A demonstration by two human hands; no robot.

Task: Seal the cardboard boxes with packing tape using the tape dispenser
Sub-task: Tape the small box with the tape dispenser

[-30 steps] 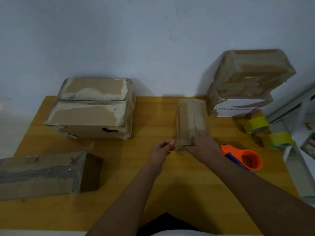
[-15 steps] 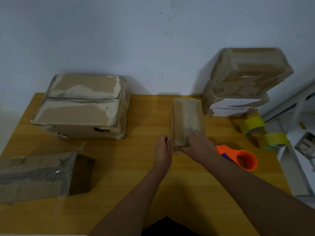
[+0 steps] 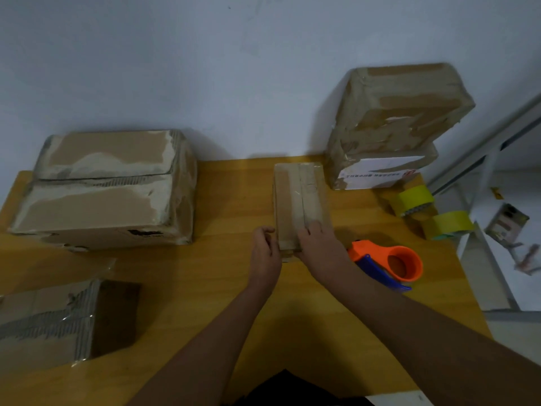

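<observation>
1. Small cardboard box (image 3: 299,202) lies mid-desk (image 3: 222,276); both hands cover its near end.
2. Left hand (image 3: 265,253) grips its left side; right hand (image 3: 317,244) presses flat on top.
3. Tape dispenser (image 3: 389,263) lies just right, its blue handle partly hidden.

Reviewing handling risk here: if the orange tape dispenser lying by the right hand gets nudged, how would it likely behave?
The orange tape dispenser looks like rigid plastic, so probably stiff and light. It lies on its side on the table, blue handle flat, so it would likely slide rather than roll. Its round hub seems to hold no tape, making it lighter.
</observation>
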